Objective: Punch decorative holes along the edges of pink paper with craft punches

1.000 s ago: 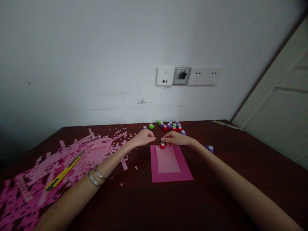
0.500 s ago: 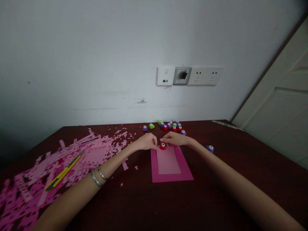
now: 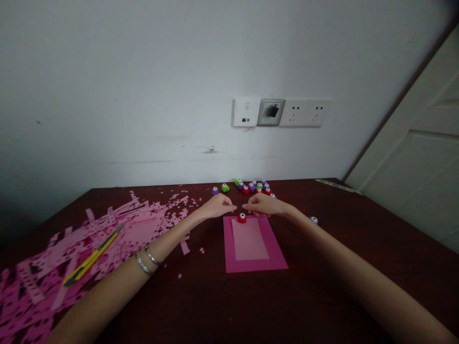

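Observation:
A red craft punch (image 3: 242, 218) rests at the top edge of a light pink paper sheet (image 3: 251, 241), which lies on a larger dark pink sheet (image 3: 230, 248). Just behind the punch, my left hand (image 3: 218, 205) is closed, thumb and fingers pressed together. Facing it from the right, my right hand (image 3: 264, 204) is closed in a similar pinch. A small gap separates the two sets of fingertips. Whatever is between the fingers, if anything, is too small to make out. Neither hand touches the punch.
Several punches in purple, green and red (image 3: 252, 187) stand by the wall, and a purple one (image 3: 314, 220) lies right of my right wrist. Pink paper scraps (image 3: 143, 231) cover the table's left side, with a yellow utility knife (image 3: 93, 255) on top. A patterned strip (image 3: 338, 186) lies far right.
Both hands have come up and away from the red punch and the paper's top edge. Their fingertips are now behind the sheets. The punch stays in place on the paper.

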Demonstrator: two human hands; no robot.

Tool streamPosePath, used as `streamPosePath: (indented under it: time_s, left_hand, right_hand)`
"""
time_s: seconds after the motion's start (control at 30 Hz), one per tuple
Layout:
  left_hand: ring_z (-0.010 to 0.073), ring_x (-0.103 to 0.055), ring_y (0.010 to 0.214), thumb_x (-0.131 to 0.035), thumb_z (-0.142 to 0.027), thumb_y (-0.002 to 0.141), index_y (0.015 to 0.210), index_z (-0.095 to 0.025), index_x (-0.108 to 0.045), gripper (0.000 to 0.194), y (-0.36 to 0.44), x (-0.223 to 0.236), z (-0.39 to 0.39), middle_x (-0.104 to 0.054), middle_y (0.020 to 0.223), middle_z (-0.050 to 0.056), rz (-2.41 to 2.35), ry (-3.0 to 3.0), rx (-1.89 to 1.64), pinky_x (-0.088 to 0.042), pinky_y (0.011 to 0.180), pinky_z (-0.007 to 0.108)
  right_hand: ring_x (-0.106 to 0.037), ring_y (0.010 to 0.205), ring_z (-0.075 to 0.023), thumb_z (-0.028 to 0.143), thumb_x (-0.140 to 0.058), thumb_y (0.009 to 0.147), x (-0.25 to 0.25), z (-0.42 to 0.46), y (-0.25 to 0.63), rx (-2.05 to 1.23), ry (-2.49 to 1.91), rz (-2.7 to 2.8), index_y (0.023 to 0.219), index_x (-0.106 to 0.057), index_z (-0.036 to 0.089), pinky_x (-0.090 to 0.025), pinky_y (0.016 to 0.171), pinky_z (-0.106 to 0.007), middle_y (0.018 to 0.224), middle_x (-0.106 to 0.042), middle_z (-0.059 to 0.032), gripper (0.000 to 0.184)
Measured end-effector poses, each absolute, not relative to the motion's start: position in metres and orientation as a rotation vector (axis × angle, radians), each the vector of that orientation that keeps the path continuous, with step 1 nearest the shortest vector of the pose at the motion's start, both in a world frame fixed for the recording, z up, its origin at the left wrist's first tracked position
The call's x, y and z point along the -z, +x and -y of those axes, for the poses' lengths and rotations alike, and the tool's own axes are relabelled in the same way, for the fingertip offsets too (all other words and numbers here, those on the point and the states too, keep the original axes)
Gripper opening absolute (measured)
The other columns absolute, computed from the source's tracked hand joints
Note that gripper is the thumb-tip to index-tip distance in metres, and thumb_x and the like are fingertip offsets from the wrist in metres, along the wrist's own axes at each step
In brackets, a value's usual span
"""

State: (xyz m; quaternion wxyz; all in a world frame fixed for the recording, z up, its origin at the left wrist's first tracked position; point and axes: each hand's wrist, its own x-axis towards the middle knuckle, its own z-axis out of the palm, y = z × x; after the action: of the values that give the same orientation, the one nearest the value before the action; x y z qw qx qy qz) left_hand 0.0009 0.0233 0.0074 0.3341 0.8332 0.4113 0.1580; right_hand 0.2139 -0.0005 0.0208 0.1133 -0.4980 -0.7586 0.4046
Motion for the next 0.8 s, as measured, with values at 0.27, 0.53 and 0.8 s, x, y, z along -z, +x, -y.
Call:
streamPosePath:
  time_s: [0.27,0.53,0.8]
  left_hand:
    - [0.008,-0.036,0.042,-0.046,-0.059,0.076,0.067,-0.013,-0.063,0.05,0.008,-0.027,-0.03,-0.042,0.046,-0.001,-1.046,2.08,-0.263,-0.025,0.044,0.025]
    - [0.0068,-0.034,0.044,-0.052,-0.055,0.073,0.062,-0.014,-0.061,0.043,0.009,-0.031,-0.033,-0.044,0.05,-0.001,-0.985,2.044,-0.201,-0.021,0.043,0.024]
    - [0.0084,-0.036,0.045,-0.052,-0.056,0.073,0.061,-0.015,-0.062,0.044,0.014,-0.029,-0.034,-0.043,0.049,0.0,-0.983,1.987,-0.115,-0.024,0.044,0.025]
  right_hand:
    - [-0.024,0.033,-0.0007,0.068,-0.05,0.071,-0.035,0.006,0.204,-1.554,-1.686,2.135,0.063,-0.055,0.012,-0.015,0.032,-0.017,0.046,-0.038,0.0068,0.056]
    - [-0.024,0.033,-0.0008,0.067,-0.052,0.07,-0.031,-0.005,0.201,-1.606,-1.715,2.2,0.067,-0.057,0.012,-0.016,0.031,-0.017,0.045,-0.038,0.0072,0.056]
    - [-0.023,0.036,-0.0012,0.063,-0.054,0.072,-0.033,-0.007,0.198,-1.772,-1.636,2.25,0.069,-0.057,0.012,-0.015,0.033,-0.017,0.048,-0.035,0.0081,0.051]
